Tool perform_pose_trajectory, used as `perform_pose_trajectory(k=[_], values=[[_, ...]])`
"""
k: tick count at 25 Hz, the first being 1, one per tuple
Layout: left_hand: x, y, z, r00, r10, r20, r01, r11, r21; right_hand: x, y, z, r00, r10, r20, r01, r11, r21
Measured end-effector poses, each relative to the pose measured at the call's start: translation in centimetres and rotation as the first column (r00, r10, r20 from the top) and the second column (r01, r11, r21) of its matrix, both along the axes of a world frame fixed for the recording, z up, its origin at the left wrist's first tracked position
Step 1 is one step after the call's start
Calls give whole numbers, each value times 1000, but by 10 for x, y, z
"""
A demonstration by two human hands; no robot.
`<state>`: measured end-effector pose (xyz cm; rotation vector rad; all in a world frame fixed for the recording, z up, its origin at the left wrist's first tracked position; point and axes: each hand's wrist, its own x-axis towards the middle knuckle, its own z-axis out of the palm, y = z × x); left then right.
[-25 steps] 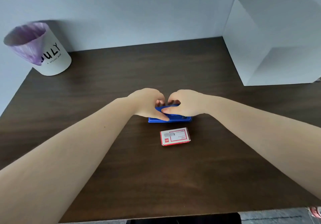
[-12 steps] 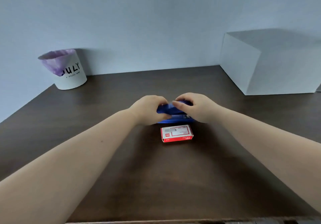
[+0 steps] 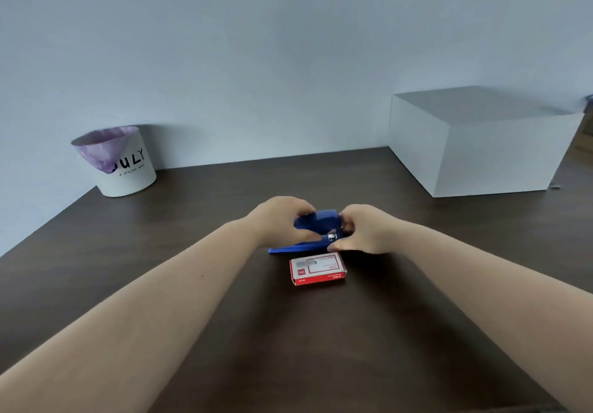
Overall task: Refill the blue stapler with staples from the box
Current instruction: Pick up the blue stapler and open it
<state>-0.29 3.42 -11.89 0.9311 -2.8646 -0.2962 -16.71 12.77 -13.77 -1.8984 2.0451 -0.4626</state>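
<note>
Opening step: blue stapler (image 3: 316, 231) mid-bench, top lifted by left hand (image 3: 282, 220), base pinned by right hand (image 3: 359, 234). Staple box (image 3: 317, 268) shut, just in front. Next prob: swing lid fully, free one hand for box.

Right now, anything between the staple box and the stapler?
Nothing visible. The box lies shut on the table just in front of the stapler, apart from it. Left hand and right hand both grip the stapler, its top lifted.
</note>
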Motion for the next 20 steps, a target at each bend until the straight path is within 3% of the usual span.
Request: perform_pose_trajectory(k=[6, 9, 14, 20], values=[[-15, -3, 4, 1000, -25, 10, 25, 998, -60, 2, -11, 2, 999, 15, -36, -15, 1000, 22], [-6, -2, 9, 994, 19, -104, -24, 999, -43, 1, -11, 2, 997, 33, -65, -32, 999, 8], [32, -4, 21, 903, 188, -386, -147, 980, 134, -1, -12, 4, 993, 70, -99, -69, 997, 19], [74, -15, 16, 781, 363, -509, -128, 890, 438, -3, -12, 5, 986, 89, -138, -84, 996, 38]])
